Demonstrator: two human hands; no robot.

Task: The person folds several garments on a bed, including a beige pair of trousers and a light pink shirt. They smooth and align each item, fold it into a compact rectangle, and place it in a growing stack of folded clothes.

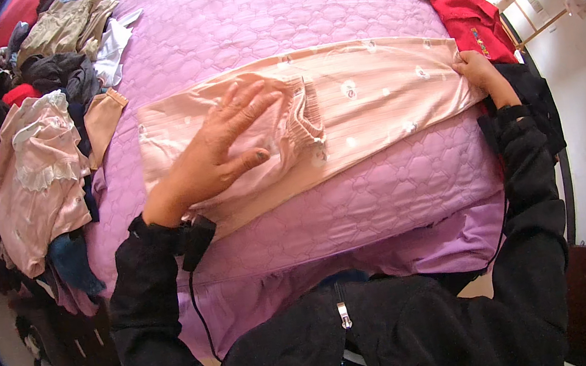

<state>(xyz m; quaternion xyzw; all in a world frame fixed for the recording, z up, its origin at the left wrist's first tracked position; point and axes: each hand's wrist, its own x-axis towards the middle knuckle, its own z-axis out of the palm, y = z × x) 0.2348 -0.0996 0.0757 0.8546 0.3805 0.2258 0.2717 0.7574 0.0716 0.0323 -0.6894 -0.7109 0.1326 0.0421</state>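
Observation:
Pale pink pyjama trousers (369, 84) with a small flower print lie lengthwise across the bed. Their left part is folded over on itself, and a gathered elastic band (306, 115) lies near the middle of the cloth. My left hand (217, 137) rests palm down on the folded part, fingers spread, holding nothing. At the right end, my right hand (477, 72) pinches the edge of the trousers between thumb and fingers. The fingertips beneath the cloth there are hidden.
The bed has a quilted pink cover (223, 33). Mixed clothes, including a lace-trimmed pink top (46, 170), heap at the left. Folded red (475, 25) and black garments (528, 105) line the right edge. A dark suitcase (66, 345) stands at lower left. A cord (198, 313) hangs from my left wrist.

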